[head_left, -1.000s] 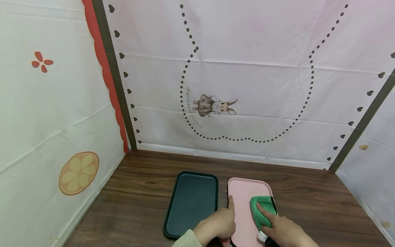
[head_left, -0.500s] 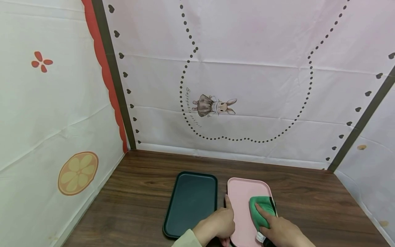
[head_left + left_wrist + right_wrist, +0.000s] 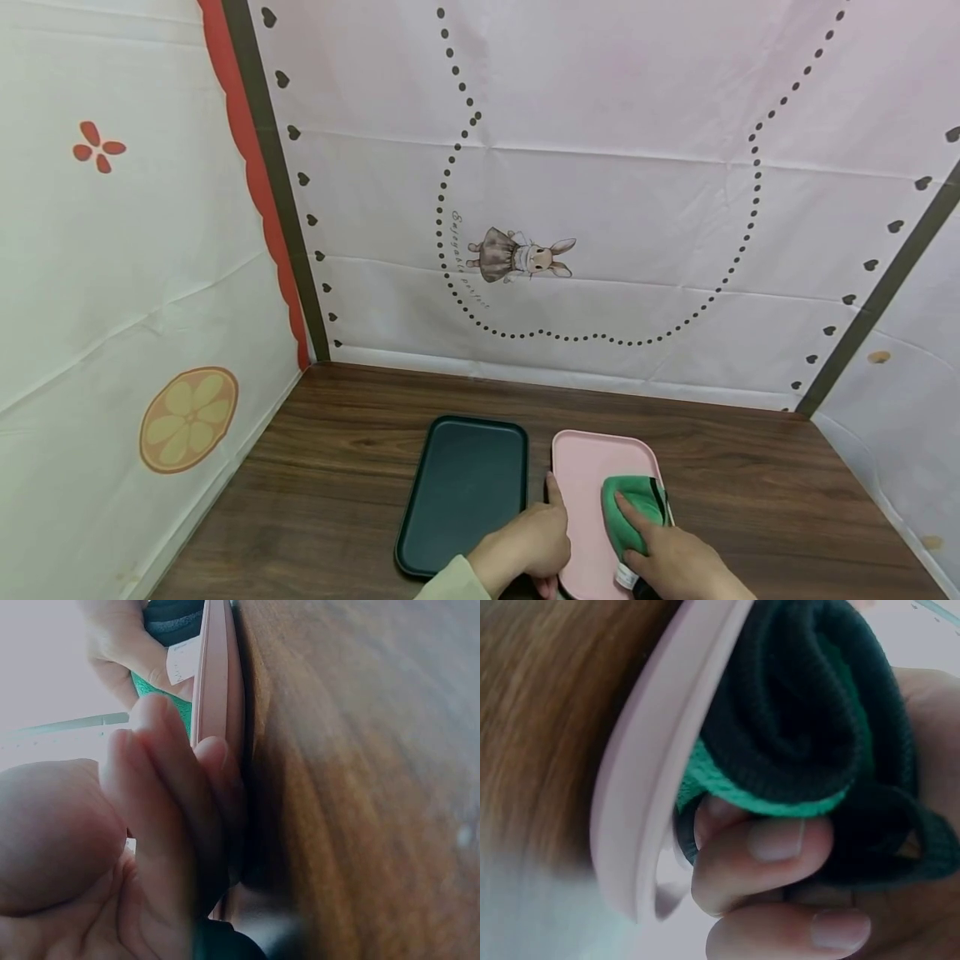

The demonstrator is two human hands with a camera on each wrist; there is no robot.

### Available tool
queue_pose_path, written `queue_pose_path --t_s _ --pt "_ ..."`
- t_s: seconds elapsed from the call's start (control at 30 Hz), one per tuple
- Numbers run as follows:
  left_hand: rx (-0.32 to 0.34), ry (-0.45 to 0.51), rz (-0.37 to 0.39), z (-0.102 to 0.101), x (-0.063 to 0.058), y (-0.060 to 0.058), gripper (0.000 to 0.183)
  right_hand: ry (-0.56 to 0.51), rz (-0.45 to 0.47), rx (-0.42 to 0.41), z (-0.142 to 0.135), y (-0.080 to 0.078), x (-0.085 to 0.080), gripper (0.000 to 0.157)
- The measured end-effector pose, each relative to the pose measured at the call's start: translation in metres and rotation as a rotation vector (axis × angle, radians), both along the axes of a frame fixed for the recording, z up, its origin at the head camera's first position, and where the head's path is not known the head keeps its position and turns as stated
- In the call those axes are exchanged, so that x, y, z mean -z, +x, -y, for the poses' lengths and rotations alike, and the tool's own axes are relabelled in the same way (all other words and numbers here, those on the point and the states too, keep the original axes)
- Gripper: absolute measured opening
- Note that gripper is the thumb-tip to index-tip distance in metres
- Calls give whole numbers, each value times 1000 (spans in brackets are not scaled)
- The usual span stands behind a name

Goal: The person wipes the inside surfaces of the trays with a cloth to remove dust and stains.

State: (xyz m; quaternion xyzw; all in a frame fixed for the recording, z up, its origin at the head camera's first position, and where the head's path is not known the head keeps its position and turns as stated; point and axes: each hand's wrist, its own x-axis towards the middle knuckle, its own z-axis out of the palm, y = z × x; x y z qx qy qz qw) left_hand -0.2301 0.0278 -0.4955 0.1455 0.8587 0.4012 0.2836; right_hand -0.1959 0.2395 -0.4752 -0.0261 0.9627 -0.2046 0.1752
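Observation:
In the head view, a pink rectangular tray (image 3: 588, 467) lies on the table. My right hand (image 3: 682, 560) holds a folded green cloth (image 3: 628, 529) with dark edging and a white tag down on its right half. The right wrist view shows curled fingers (image 3: 765, 855) round the bunched cloth (image 3: 780, 712) beside the tray's rim (image 3: 649, 780). My left hand (image 3: 534, 542) rests against the pink tray's left edge, its index finger stretched forward along it. In the left wrist view, its fingertips (image 3: 154, 724) are close to the tray's side (image 3: 214, 682), with nothing between thumb and fingers.
Left of the pink tray lies a dark green tray (image 3: 468, 492), partly behind my left hand and wrist. The brown wooden table (image 3: 330, 492) is bounded by a printed white back wall (image 3: 600, 208) and printed side walls (image 3: 75, 292).
My right hand has slid slightly left across the pink tray with the cloth. The left index fingertip has shifted a little outward at the tray's edge. Both trays stay put.

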Motion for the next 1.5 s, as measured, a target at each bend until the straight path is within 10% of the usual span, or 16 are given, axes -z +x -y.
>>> queue_pose_path --t_s 1.5 --pt "-12 -4 -24 0 -1 0 77 10 -113 -75 35 3 4 73"
